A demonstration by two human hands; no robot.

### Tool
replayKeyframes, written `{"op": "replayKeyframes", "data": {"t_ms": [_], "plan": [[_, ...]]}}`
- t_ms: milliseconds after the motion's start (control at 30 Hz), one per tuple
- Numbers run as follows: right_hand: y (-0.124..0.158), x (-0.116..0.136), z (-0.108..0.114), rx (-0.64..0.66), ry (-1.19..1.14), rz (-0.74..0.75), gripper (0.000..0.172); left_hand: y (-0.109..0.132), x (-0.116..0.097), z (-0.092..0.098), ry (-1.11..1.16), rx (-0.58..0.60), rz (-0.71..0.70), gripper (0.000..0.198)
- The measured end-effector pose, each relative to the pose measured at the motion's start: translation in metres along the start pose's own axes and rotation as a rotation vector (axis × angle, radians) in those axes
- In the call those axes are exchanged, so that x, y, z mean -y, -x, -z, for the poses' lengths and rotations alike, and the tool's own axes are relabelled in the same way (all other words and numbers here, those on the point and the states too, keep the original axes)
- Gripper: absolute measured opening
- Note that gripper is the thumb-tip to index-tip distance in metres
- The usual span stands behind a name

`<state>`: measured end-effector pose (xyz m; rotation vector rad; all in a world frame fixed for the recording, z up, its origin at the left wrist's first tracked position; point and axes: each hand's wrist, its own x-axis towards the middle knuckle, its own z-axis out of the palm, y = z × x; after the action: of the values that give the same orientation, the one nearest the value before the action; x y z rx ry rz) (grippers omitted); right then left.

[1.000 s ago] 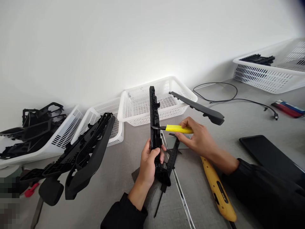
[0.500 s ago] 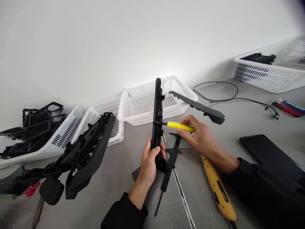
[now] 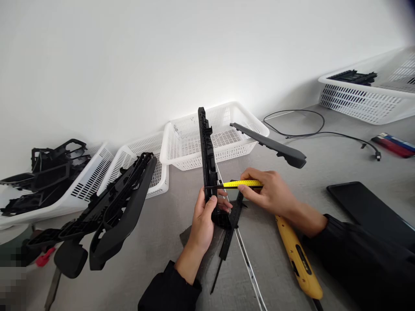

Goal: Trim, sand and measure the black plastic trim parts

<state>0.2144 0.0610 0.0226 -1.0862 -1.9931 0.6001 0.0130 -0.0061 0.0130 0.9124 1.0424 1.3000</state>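
Note:
A long black plastic part [image 3: 208, 155] stands nearly upright, its top leaning left, with my left hand [image 3: 203, 218] closed round its lower end. My right hand [image 3: 270, 192] pinches a yellow-handled tool [image 3: 241, 184] that lies about level and points left. The tool's dark tip reaches across the black part just above my left thumb. Behind and below the part lies a black caliper [image 3: 231, 233] on the grey table [image 3: 155, 268]. To the right of the caliper is a yellow power tool [image 3: 298, 259].
A white basket [image 3: 184, 162] stands behind the hands, a dark trim piece [image 3: 272, 144] leaning over its right edge. Baskets with black parts [image 3: 52, 172] are at left, another basket [image 3: 359, 103] at back right. A black phone-like slab [image 3: 369, 211] and a cable [image 3: 320, 123] lie at right.
The black part has tilted to the left at its top. The yellow-handled tool has moved down along it and turned more level, together with my right hand.

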Motion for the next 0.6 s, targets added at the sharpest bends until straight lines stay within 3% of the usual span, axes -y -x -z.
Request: {"op": "replayKeyframes", "data": {"t_ms": [233,600], "plan": [[-0.0023,-0.0031,0.0043,-0.110,0.085,-0.020,0.020,-0.0011,0.0028,0.0023,0.001,0.025,-0.020,0.024],[-0.0018,-0.0041,0.0033,-0.110,0.122,0.019,0.018,-0.0014,0.0026,0.0028,-0.014,0.010,-0.028,0.024]]}}
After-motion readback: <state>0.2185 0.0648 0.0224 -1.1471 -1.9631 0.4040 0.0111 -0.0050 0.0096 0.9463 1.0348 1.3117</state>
